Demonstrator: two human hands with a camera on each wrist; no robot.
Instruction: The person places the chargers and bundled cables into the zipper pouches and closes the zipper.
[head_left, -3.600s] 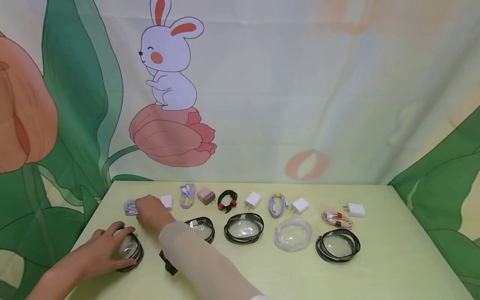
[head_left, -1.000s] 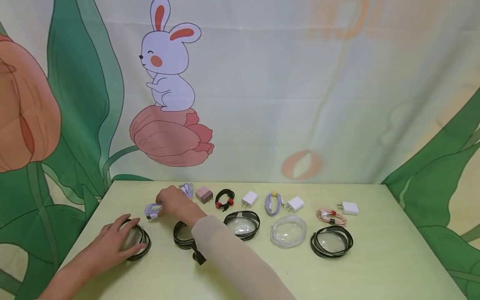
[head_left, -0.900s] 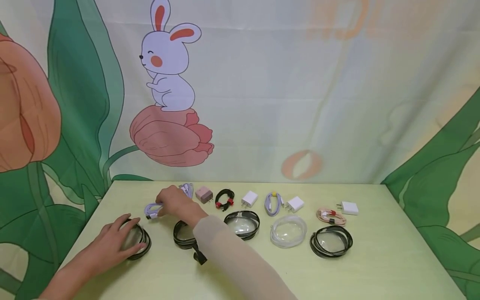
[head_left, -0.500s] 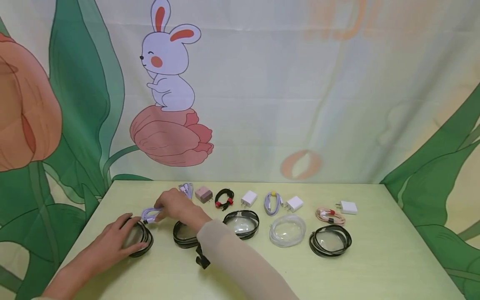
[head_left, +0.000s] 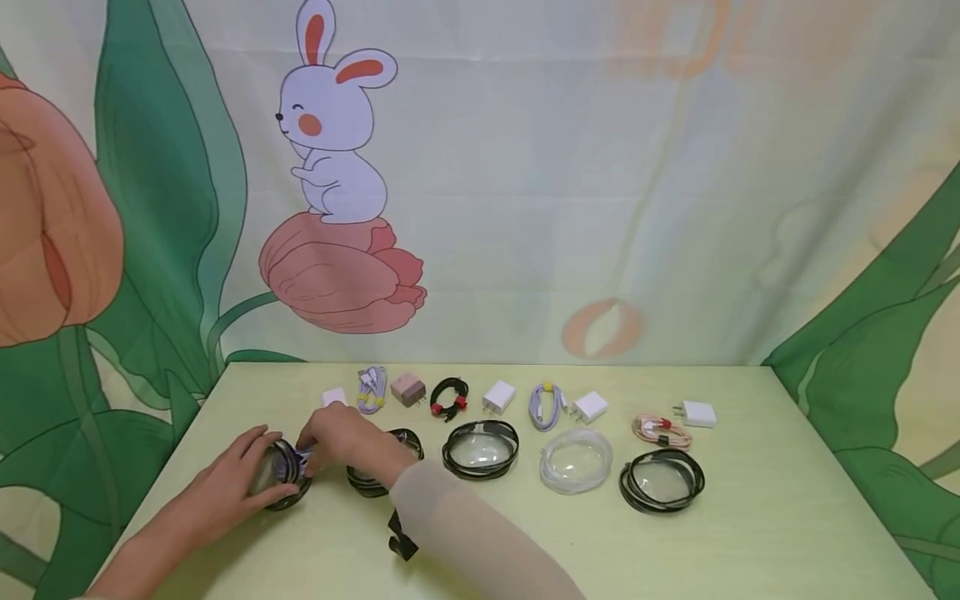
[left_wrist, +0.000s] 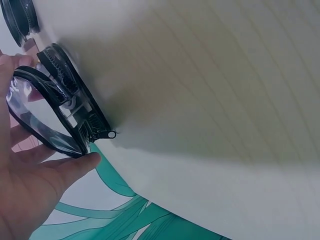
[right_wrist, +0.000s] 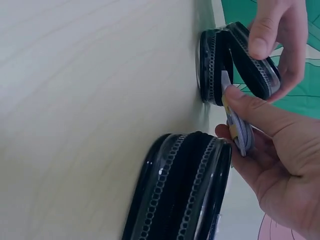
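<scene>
My left hand (head_left: pixel 225 477) grips a small round clear zip case (left_wrist: pixel 59 112) with black trim at the table's left side. Its lid is lifted away from its base, and a zip pull hangs at the edge in the left wrist view. My right hand (right_wrist: pixel 285 167) pinches a coiled lilac charging cable (right_wrist: pixel 241 134) with a yellow tie. The cable's plug end sits at the case's mouth, between lid and base. In the head view the fingers hide most of the cable. Just right of the right hand lies a second black-trimmed case (head_left: pixel 366 485), partly covered by the arm.
Along the back stand a white charger (head_left: pixel 334 397), a pink charger (head_left: pixel 408 389), a black cable (head_left: pixel 449 400) and several more chargers and cables. In front lie a black-trimmed case (head_left: pixel 481 476), a white-trimmed case (head_left: pixel 576 488) and another black-trimmed case (head_left: pixel 662 507). A printed curtain hangs behind.
My right hand has brought the lilac cable from the back row forward and left to the case's opening. The white charger at the back left is uncovered again. My left hand still grips the case.
</scene>
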